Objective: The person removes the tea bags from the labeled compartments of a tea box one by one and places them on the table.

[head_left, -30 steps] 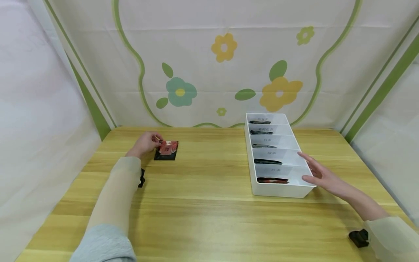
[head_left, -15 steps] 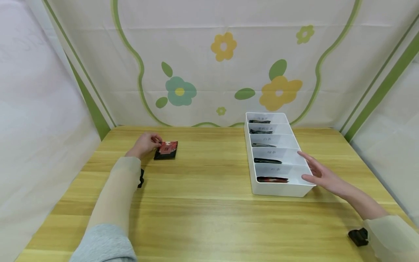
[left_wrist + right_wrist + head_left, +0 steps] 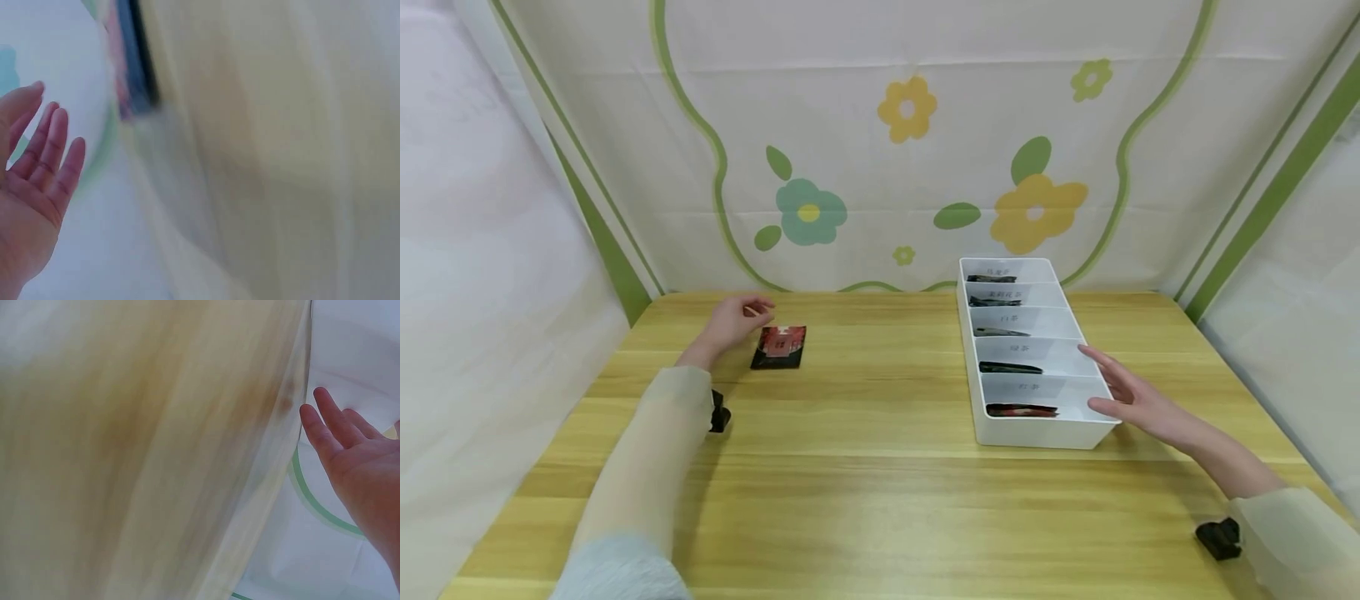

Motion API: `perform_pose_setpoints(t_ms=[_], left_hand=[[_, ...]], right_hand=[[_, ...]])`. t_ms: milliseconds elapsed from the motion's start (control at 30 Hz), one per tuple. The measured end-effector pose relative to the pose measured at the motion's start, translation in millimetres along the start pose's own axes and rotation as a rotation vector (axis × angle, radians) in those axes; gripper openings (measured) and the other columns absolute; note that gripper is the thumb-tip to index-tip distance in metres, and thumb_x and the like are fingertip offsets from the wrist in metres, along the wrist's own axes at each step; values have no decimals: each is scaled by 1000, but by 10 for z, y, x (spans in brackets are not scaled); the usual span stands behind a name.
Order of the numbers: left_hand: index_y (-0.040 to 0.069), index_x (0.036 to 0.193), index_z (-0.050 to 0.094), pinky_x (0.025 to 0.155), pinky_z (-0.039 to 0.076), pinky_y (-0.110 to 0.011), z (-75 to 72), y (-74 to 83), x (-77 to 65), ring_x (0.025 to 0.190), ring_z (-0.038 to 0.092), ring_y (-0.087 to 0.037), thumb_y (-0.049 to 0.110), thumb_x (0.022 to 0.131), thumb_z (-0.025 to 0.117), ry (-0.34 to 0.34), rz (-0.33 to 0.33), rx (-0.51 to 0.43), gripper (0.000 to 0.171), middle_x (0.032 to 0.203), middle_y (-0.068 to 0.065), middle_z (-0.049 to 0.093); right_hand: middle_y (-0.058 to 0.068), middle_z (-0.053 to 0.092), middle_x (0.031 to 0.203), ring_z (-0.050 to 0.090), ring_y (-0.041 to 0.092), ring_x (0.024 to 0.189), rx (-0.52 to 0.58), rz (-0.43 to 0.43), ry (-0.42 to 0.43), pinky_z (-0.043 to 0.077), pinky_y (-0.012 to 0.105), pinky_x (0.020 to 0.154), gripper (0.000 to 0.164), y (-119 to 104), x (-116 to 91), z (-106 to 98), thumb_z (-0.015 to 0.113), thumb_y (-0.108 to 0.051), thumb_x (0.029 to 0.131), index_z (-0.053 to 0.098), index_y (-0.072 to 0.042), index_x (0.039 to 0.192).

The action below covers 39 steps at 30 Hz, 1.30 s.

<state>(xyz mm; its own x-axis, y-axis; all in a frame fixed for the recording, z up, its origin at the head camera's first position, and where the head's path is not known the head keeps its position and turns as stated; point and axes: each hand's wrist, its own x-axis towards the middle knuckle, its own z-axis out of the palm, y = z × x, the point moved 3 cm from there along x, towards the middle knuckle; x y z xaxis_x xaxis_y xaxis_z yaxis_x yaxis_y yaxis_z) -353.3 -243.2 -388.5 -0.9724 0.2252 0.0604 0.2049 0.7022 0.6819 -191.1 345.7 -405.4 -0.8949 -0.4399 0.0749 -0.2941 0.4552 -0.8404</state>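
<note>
A red and black tea sachet (image 3: pixel 778 347) lies flat on the left of the table. Just left of it and apart, my left hand (image 3: pixel 733 321) hovers with loosely bent fingers and nothing between them. The left wrist view shows those fingers (image 3: pixel 50 147) spread, with the sachet (image 3: pixel 131 62) blurred beyond. On the right stands a white divided box (image 3: pixel 1037 433). Its right rim is touched by my right hand (image 3: pixel 1142 408), thumb near the front corner and extended fingers along the side. Straight fingers also show on this hand (image 3: pixel 362 462) in the right wrist view.
Each labelled box compartment holds sachets: red and black ones (image 3: pixel 1021 410) in front, dark green ones (image 3: pixel 1011 367) behind, a pale one (image 3: pixel 1002 332), then more dark ones farther back. A flowered cloth (image 3: pixel 865 167) hangs behind the wooden table (image 3: pixel 865 500).
My left hand has let go of the sachet and drawn back slightly left, leaving it on the table. The right hand stays at the box.
</note>
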Motion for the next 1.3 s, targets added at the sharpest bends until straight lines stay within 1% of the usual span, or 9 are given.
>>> perform_pose_setpoints(t_ms=[133, 267, 600, 767, 800, 900, 1033, 1167, 1300], left_hand=[[4, 121, 62, 75, 53, -46, 112, 285, -15, 94, 59, -30, 19, 97, 62, 42, 53, -84, 28, 108, -15, 62], [4, 116, 65, 70, 53, -40, 302, 638, -87, 91, 60, -28, 17, 97, 63, 34, 137, -153, 23, 103, -12, 63], [4, 111, 67, 74, 51, -53, 883, 1386, -234, 83, 63, -30, 13, 98, 60, -104, 393, -321, 17, 103, -16, 66], [3, 108, 68, 68, 53, -48, 1190, 1693, -263, 81, 63, -37, 9, 97, 60, -189, 527, -397, 14, 98, -9, 67], [3, 107, 68, 66, 53, -45, 1247, 1746, -266, 80, 62, -37, 9, 97, 60, -206, 538, -405, 14, 97, -7, 67], [5, 106, 69, 62, 53, -38, 1391, 1893, -273, 79, 62, -35, 10, 97, 62, -241, 561, -417, 13, 93, -2, 67], [3, 105, 70, 63, 53, -32, 1518, 2056, -303, 79, 63, -30, 9, 96, 63, -283, 579, -434, 13, 95, -2, 68], [1, 105, 69, 65, 53, -27, 1603, 2180, -348, 80, 63, -18, 8, 94, 66, -332, 606, -413, 14, 97, -1, 68], [0, 105, 69, 68, 54, -30, 1671, 2279, -392, 81, 61, -9, 9, 91, 69, -409, 638, -378, 16, 100, -4, 68]], right_hand=[[30, 5, 156, 14, 61, 130, -3, 11, -2, 32, 7, 91, 75, -7, 9, -2, 54, -2, 98, 11, -15, 157], [30, 6, 156, 16, 60, 130, -10, 25, -1, 33, 8, 90, 75, -15, 11, -2, 54, -3, 98, 11, -16, 157], [32, 7, 154, 21, 61, 128, -36, 42, 6, 36, 9, 88, 76, -41, 6, -15, 55, -4, 98, 9, -17, 158], [35, 12, 152, 28, 58, 126, -48, 54, 7, 40, 12, 85, 76, -47, -1, -13, 55, -5, 98, 8, -15, 157], [36, 13, 152, 31, 56, 126, -53, 54, 9, 41, 13, 85, 76, -46, -2, -11, 55, -5, 98, 8, -14, 157], [36, 16, 151, 43, 28, 129, -54, 56, 12, 42, 14, 85, 76, -33, -7, -2, 55, -5, 98, 9, -14, 157], [35, 16, 151, 39, -8, 118, -42, 58, 9, 41, 14, 86, 75, -16, -24, 13, 55, -6, 98, 10, -15, 157], [35, 14, 152, 36, -12, 117, -31, 45, 3, 41, 13, 86, 75, -15, -25, 28, 55, -5, 98, 10, -15, 157], [38, 14, 150, 36, -16, 115, -24, 20, 2, 41, 13, 86, 75, -32, -9, 28, 55, -3, 98, 9, -13, 157]])
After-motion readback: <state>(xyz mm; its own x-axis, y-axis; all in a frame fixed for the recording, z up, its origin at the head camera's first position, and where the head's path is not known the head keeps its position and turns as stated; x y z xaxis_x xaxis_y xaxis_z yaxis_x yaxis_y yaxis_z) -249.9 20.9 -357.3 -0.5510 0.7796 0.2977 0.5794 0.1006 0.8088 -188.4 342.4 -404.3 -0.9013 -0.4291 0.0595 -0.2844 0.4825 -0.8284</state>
